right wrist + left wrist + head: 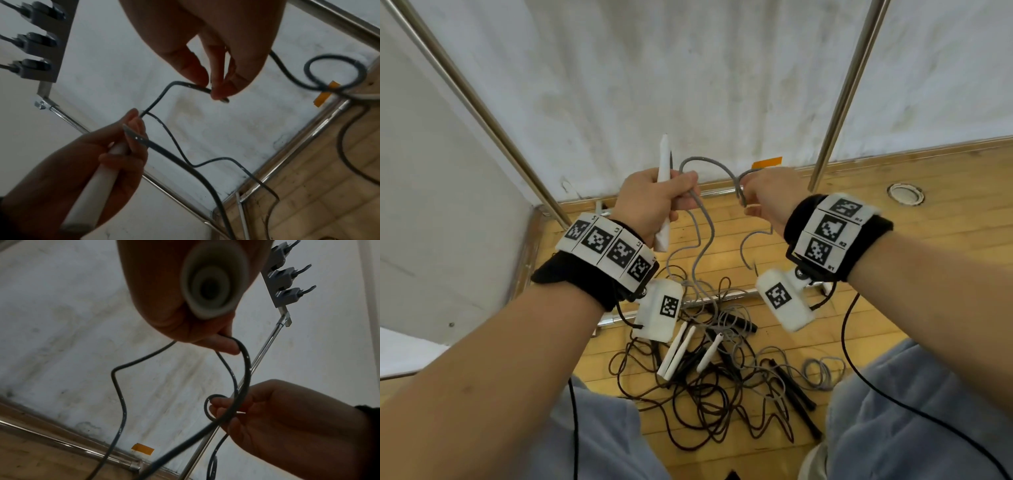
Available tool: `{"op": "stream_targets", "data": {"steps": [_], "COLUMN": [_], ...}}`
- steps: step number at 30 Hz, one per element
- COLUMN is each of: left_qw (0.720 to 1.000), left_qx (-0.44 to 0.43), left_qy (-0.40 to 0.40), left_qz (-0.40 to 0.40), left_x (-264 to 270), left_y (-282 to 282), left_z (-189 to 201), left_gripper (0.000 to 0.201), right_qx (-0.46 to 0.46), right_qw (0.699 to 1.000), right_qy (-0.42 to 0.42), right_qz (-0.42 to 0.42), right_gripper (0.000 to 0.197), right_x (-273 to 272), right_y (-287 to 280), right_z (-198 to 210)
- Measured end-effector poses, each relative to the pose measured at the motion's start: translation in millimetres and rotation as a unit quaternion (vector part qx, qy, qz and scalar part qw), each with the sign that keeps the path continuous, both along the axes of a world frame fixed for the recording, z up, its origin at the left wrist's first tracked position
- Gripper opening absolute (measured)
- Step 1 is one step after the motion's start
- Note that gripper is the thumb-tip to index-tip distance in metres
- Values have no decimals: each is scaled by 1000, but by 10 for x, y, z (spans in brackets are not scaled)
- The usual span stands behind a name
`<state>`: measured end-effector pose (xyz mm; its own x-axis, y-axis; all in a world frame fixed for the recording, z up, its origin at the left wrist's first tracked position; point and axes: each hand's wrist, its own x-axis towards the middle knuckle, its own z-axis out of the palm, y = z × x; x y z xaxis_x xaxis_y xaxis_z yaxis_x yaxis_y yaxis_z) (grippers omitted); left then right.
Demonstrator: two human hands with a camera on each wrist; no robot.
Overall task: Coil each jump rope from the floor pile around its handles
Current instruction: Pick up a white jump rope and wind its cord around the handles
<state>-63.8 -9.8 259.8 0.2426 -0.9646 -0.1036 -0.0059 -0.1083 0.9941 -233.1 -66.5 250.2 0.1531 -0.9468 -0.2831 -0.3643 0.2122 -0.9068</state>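
Observation:
My left hand point(650, 202) grips a white jump-rope handle point(664, 161) held upright in front of me, together with a strand of its grey cord point(709, 164). The handle's round butt end point(213, 283) fills the top of the left wrist view. My right hand point(767, 195) pinches the grey cord point(185, 85) between thumb and fingertips, a short way right of the left hand point(115, 154). The cord arcs between both hands and hangs in loops down to the pile point(709, 377) of tangled ropes on the floor.
The pile holds white handles point(676, 349), black handles point(794, 390) and dark cords on a wooden floor point(928, 240). Two slanted metal poles point(842, 92) of a rack stand before a white wall. An orange tape strip point(767, 162) marks the wall base. My knees point(914, 411) frame the pile.

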Motion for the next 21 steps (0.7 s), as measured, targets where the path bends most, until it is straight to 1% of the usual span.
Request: {"op": "stream_targets", "data": {"steps": [2, 3, 5, 6, 8, 9, 10, 12, 13, 15, 17, 18, 19, 20, 21], "left_qw": [1000, 999, 997, 995, 992, 990, 989, 987, 986, 983, 983, 983, 983, 984, 984], "left_qx": [-1, -2, -2, -2, 0, 1, 0, -7, -14, -27, -33, -35, -36, -35, -28], "left_qy": [23, 36, 70, 89, 124, 137, 146, 161, 168, 177, 169, 158, 144, 127, 110], "left_qz": [22, 33, 44, 41, 23, 15, 10, 8, 14, 35, 69, 87, 105, 121, 135], "left_x": [16, 24, 41, 48, 45, 41, 36, 41, 53, 108, 189, 229, 261, 284, 294], "left_y": [-10, -15, -31, -38, -49, -51, -51, -47, -49, -49, -46, -42, -39, -35, -33], "left_z": [10, 20, 43, 58, 90, 109, 131, 177, 200, 241, 265, 264, 255, 236, 216], "left_gripper": [14, 14, 15, 15, 15, 14, 14, 14, 15, 18, 17, 15, 13, 13, 16], "right_qx": [3, 19, 13, 15, 72, 100, 118, 132, 120, 71, 35, 29, 34, 58, 90], "right_qw": [1000, 999, 999, 999, 987, 975, 961, 942, 939, 928, 897, 881, 875, 889, 913], "right_qy": [28, 25, 26, 3, -83, -103, -103, -63, -25, 76, 187, 228, 245, 220, 162], "right_qz": [14, 16, 30, 50, 120, 171, 227, 301, 322, 357, 398, 413, 416, 398, 364], "right_gripper": [28, 33, 33, 32, 33, 31, 25, 10, 8, 13, 15, 16, 17, 17, 18], "right_x": [5, 8, 26, 57, 131, 186, 237, 302, 310, 288, 256, 241, 232, 225, 221], "right_y": [21, 21, 59, 109, 208, 269, 330, 449, 492, 540, 562, 561, 549, 530, 506], "right_z": [-70, -109, -137, -134, -180, -213, -247, -314, -349, -425, -475, -472, -454, -417, -363]}}
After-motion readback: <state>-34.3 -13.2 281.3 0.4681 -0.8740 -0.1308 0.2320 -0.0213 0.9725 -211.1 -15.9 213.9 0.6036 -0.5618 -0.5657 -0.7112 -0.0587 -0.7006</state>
